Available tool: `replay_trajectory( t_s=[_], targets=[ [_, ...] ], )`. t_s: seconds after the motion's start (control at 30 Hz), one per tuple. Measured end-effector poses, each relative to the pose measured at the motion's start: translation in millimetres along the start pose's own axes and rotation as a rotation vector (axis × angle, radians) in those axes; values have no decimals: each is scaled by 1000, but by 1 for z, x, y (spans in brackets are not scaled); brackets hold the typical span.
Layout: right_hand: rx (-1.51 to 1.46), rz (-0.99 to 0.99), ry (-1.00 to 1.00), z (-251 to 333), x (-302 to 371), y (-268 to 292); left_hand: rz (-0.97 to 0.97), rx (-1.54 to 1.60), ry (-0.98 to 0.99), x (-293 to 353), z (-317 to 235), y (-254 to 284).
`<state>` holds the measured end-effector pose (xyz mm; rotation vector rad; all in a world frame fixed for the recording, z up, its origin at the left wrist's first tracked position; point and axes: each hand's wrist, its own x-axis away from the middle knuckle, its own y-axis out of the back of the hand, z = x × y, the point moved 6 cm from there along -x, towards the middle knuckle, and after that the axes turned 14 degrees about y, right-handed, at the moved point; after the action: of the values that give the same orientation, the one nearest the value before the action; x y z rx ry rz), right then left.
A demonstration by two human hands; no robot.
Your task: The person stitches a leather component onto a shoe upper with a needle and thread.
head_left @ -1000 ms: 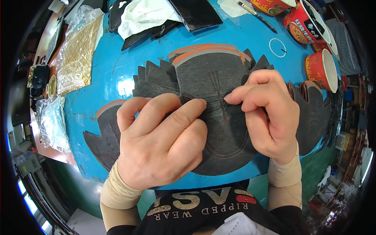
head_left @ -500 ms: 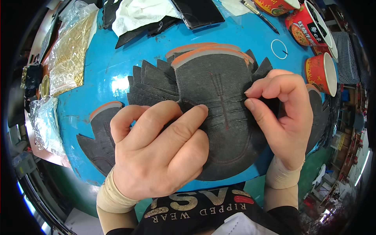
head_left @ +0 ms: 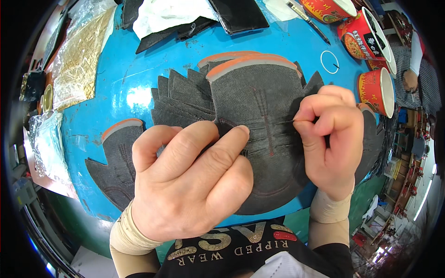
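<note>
A dark grey fabric piece (head_left: 259,102) with a curved orange-and-grey far edge lies in front of me on a pile of similar pieces. Reddish stitching runs down its middle, crossed by puckered creases. My left hand (head_left: 194,176) is closed on its left side, the forefinger tip pressing near the stitching and the other fingers curled. At the right edge my right hand (head_left: 331,139) pinches thumb against forefinger. A thin dark strand (head_left: 285,123) seems to run from that pinch to the creases; whether it is thread or a needle I cannot tell.
Further dark pieces (head_left: 118,160) lie on the blue table (head_left: 111,83). Red paper bowls (head_left: 371,90), a pen (head_left: 315,28), a white ring (head_left: 329,62) and a black flat device (head_left: 238,16) sit around the far side. Another person's hand (head_left: 410,80) shows at far right.
My right thumb and forefinger have come together into a tight pinch. The left hand and the fabric piece have shifted slightly right. Another person's arm has appeared at far right.
</note>
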<state>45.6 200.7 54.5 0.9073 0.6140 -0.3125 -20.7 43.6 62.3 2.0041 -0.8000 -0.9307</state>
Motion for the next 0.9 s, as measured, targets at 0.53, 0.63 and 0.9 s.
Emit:
replay_trajectory(
  t_s=[0.53,0.63,0.9],
  targets=[
    [413,261,67,26,-9,3,13,32,18,2,1,-1],
    [372,189,112,27,-8,2,-7,35,29,3,4,-1],
    [200,163,31,38,-8,4,-54,89,15,3,4,-3]
  ],
)
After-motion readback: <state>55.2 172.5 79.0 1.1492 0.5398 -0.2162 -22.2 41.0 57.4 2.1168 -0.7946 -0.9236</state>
